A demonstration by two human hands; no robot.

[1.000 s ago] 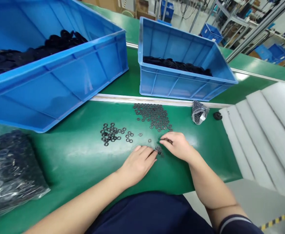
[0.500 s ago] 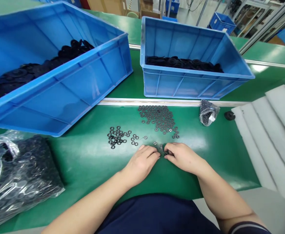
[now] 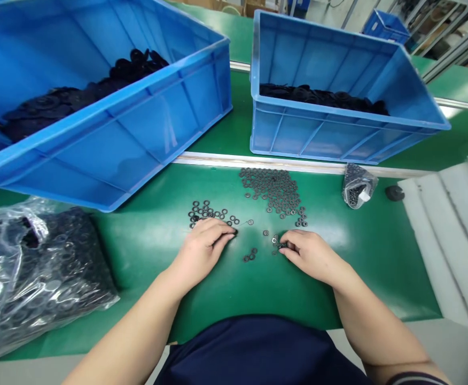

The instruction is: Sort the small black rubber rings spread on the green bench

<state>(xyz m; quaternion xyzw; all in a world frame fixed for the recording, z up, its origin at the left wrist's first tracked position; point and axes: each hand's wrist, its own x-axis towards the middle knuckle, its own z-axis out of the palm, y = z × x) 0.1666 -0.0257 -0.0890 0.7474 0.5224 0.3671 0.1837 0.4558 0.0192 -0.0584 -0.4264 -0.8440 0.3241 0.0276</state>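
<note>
My left hand point(image 3: 204, 248) is closed, fingertips pinched on a black ring point(image 3: 234, 232) at the right side of a loose group of black rings point(image 3: 208, 211). My right hand point(image 3: 312, 254) is also closed, with dark small ring-shaped pieces point(image 3: 282, 246) partly hidden between thumb and fingers. Just left of it lie a few loose rings, one with a shiny silver face point(image 3: 274, 240). Between both hands, a small cluster of black rings point(image 3: 250, 255) lies on the green mat. Farther back, many grey rings point(image 3: 272, 187) lie flat, close together.
Two blue bins, left point(image 3: 178, 107) and right point(image 3: 318, 131), hold black round parts. A large clear bag point(image 3: 57, 278) of black rings sits at left. At right are a small bag point(image 3: 356, 187), a black round part point(image 3: 395, 193) and stacked white foam sheets point(image 3: 438, 230).
My left hand has moved left, away from my right hand, to the black rings. The small cluster of black rings now shows between the hands. The whole view has shifted slightly.
</note>
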